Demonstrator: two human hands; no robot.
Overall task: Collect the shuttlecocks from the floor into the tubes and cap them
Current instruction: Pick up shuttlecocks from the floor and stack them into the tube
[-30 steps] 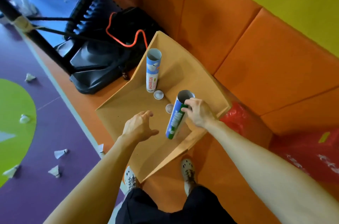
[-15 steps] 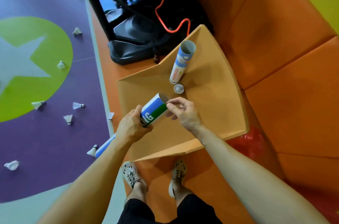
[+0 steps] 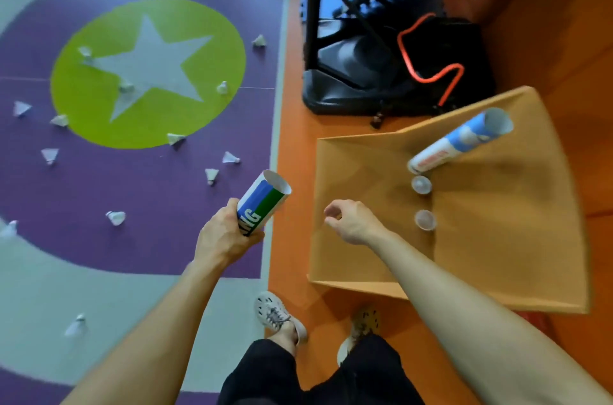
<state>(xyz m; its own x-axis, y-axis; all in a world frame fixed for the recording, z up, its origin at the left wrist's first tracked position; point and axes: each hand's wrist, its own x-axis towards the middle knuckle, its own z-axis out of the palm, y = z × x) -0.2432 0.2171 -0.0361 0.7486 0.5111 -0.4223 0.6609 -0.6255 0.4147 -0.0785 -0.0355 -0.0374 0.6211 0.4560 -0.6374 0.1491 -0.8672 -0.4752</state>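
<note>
My left hand (image 3: 223,237) grips a blue-and-green tube (image 3: 263,202), its open mouth tilted up and to the right over the floor's edge. My right hand (image 3: 351,220) hovers empty with loosely curled fingers over the left part of the tan seat (image 3: 497,238). A second tube, blue and white (image 3: 461,142), stands uncapped on the seat's far side. Two clear caps lie below it, one cap (image 3: 421,184) nearer the tube, the other cap (image 3: 425,220) closer to me. Several white shuttlecocks are scattered on the purple and green floor, such as one shuttlecock (image 3: 211,175) close to the tube.
A black stand base (image 3: 345,89) with a pole and a black bag with an orange cord (image 3: 431,73) sit beyond the seat. Orange padded wall at right. My two feet (image 3: 278,318) stand on the orange floor strip beside the purple mat.
My view turned left toward the floor. The right hand let go of the blue-and-green tube, which the left hand now holds alone, carried away from the seat.
</note>
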